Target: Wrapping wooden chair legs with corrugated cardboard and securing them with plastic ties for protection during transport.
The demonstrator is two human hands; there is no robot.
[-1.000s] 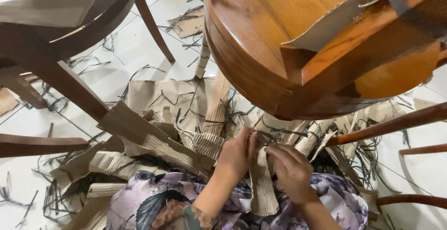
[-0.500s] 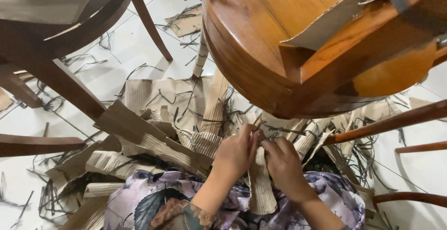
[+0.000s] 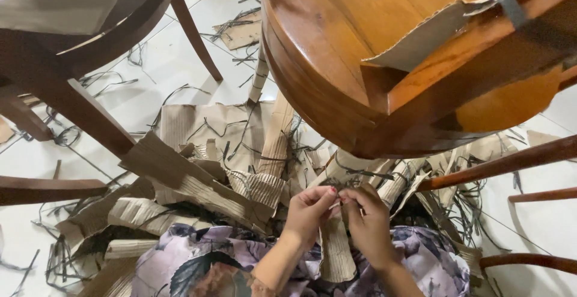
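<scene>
Pinching together, left hand [image 3: 308,212] and right hand [image 3: 368,220] both clamp the top end of a corrugated cardboard strip [image 3: 335,250], just below the round wooden chair seat [image 3: 360,51]. Strip hangs over the floral-clad lap [image 3: 198,261]; torn cardboard heap [image 3: 198,177] lies left of the seat.

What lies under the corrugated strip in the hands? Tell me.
The corrugated strip hangs from the left hand and right hand over the floral fabric lap, which shows on both sides. What lies directly beneath the strip is covered.
</scene>
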